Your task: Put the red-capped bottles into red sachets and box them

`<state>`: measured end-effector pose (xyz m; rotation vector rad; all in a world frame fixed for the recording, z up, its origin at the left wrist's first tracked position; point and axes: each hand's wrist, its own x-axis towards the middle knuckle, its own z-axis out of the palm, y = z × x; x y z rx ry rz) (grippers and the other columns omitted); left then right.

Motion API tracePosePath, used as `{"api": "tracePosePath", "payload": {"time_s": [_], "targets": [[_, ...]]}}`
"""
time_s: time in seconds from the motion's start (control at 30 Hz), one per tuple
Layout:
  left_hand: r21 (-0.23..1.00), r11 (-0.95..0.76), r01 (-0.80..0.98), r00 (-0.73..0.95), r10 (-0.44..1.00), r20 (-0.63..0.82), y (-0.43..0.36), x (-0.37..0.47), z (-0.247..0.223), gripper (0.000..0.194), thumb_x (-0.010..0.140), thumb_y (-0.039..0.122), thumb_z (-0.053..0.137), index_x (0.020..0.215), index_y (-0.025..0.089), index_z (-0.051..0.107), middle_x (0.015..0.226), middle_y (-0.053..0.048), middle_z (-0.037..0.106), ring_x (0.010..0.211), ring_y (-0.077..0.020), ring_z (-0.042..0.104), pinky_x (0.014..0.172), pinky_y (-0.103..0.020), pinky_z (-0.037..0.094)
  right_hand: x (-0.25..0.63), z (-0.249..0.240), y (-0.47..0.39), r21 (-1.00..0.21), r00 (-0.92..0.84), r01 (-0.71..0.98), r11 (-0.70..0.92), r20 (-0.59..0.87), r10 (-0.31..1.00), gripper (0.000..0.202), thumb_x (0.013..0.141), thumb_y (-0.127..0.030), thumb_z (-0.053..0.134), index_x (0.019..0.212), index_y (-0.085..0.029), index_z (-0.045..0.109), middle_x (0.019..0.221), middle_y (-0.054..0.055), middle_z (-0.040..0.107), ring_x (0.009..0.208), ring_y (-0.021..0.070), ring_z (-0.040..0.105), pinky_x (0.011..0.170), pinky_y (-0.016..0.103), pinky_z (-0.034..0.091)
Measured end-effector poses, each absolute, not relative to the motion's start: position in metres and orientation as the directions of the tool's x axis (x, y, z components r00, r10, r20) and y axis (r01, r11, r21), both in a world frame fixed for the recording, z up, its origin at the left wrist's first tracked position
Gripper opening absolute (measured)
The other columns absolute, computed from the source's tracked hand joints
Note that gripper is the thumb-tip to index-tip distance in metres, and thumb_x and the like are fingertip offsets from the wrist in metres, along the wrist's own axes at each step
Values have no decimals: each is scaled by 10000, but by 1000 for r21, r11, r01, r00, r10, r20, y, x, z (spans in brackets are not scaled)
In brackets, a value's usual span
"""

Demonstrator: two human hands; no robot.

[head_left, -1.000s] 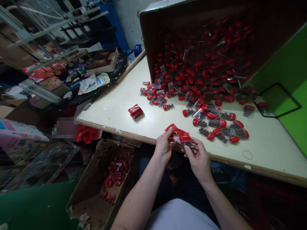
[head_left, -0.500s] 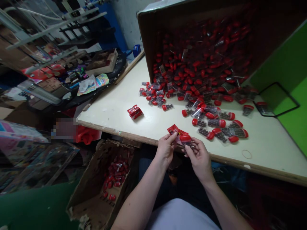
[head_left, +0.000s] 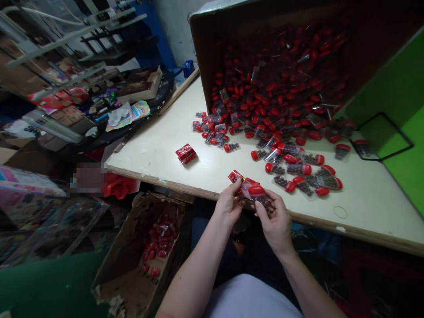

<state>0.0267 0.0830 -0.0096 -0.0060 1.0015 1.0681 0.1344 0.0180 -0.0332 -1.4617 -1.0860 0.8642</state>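
The left hand [head_left: 229,204]'s grip pinches at least one red packet [head_left: 233,176], its long axis slanting rightward to the one red-capped tube [head_left: 256,191] clasped by the right hand [head_left: 276,217]. Farther out on the tabletop [head_left: 149,152], one red bundle [head_left: 186,153] lies nearer the left hand; loose tubes [head_left: 299,169], too many to count, spread beyond the right.

A pale table [head_left: 149,161] adjoins what looks like a grey wall [head_left: 180,33].
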Motion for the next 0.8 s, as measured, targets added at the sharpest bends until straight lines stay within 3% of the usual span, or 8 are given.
{"api": "tracePosePath", "payload": {"time_s": [0.33, 0.53, 0.7, 0.8], "targets": [[435, 553, -711, 144, 720, -679, 78, 31, -10, 275, 611, 288, 777, 789, 127, 643, 662, -8, 617, 512, -69, 486, 449, -209, 292, 134, -32, 19, -994, 344, 106, -40, -2, 939, 425, 795, -372, 602, 1181, -216, 520, 1059, 104, 660, 797, 222, 677, 658, 348, 570], [563, 501, -657, 134, 813, -567, 74, 33, -10, 343, 604, 382, 768, 803, 122, 667, 751, -51, 675, 577, -104, 554, 490, -221, 348, 133, -31, 19, -995, 239, -23, -101, -103, 965, 405, 798, -375, 614, 1162, -232, 510, 1052, 85, 660, 791, 209, 678, 575, 291, 565], [675, 502, -540, 140, 845, -516, 66, 35, -11, 361, 607, 415, 761, 767, 100, 687, 651, -44, 653, 501, -78, 509, 469, -209, 320, 134, -34, 20, -994, 234, -53, -92, -102, 967, 400, 794, -374, 627, 1147, -228, 510, 1078, 93, 654, 861, 214, 672, 637, 295, 566], [710, 492, -504, 136, 857, -497, 62, 35, -10, 336, 603, 396, 766, 748, 101, 697, 624, -32, 640, 483, -60, 481, 466, -196, 311, 135, -33, 21, -991, 242, -79, -107, -123, 963, 366, 776, -373, 655, 1080, -225, 517, 1014, 82, 671, 812, 200, 675, 596, 274, 556]]}}
